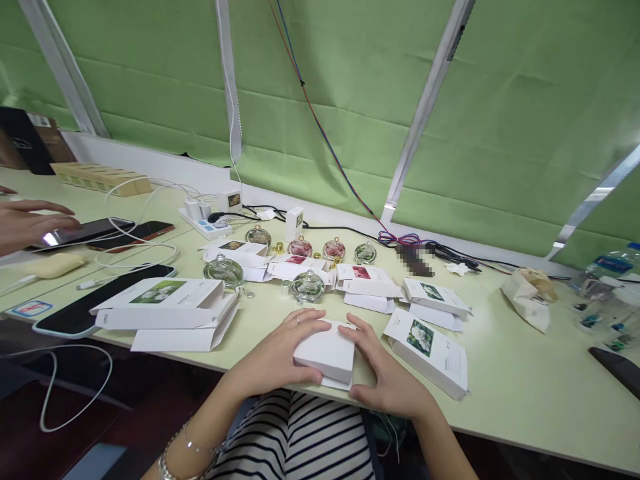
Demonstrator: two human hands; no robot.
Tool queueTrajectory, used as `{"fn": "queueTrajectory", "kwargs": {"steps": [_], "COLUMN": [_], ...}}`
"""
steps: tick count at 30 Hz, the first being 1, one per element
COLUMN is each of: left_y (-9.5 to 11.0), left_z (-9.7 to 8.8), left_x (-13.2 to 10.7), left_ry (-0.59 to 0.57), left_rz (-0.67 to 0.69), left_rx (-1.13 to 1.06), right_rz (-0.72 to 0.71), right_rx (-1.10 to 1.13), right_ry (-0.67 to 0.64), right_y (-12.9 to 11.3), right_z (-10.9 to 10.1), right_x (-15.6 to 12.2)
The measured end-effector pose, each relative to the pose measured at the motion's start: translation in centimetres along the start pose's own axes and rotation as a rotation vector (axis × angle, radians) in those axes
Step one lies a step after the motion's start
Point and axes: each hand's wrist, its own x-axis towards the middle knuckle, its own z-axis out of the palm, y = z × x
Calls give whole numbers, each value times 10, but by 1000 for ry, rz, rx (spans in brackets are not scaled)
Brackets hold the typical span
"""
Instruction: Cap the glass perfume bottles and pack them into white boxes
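Note:
A small plain white box (pixel 327 350) lies at the table's front edge between my two hands. My left hand (pixel 283 350) wraps its left side, thumb along the near side and fingers over the top. On the right, my right hand (pixel 385 373) curves round the box, fingertips at its far corner and thumb by the near one. Just right of that hand is a white carton with a white-flower picture (pixel 425 340). A larger flower carton (pixel 160 300) lies left, its flap open. Beyond my hands stand round glass bottles, including a green one (pixel 307 287) and another green one (pixel 223 271).
Several flat cartons and red bottles (pixel 334 249) stand farther back. Phones (pixel 105 300), a power strip (pixel 205 223) and white cables are left, beside another person's hand (pixel 35 223). A cloth pouch (pixel 530 297) and a plastic bottle (pixel 613 267) are right.

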Motion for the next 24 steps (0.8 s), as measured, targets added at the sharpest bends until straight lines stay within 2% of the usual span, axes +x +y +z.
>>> {"fn": "queueTrajectory", "kwargs": {"steps": [4, 7, 17, 24], "left_y": [1, 1, -1, 4], "left_z": [-1, -1, 3, 5], "left_x": [-1, -1, -5, -6], "left_ry": [6, -1, 4, 85], "left_rz": [-5, -3, 13, 45], "left_rx": [5, 24, 120, 216], "right_rz": [-84, -130, -118, -140], "right_rx": [94, 170, 171, 260], "right_ry": [108, 141, 187, 222], "right_y": [5, 5, 5, 6], "right_z": [4, 5, 6, 8], "right_x": [0, 0, 0, 0]}}
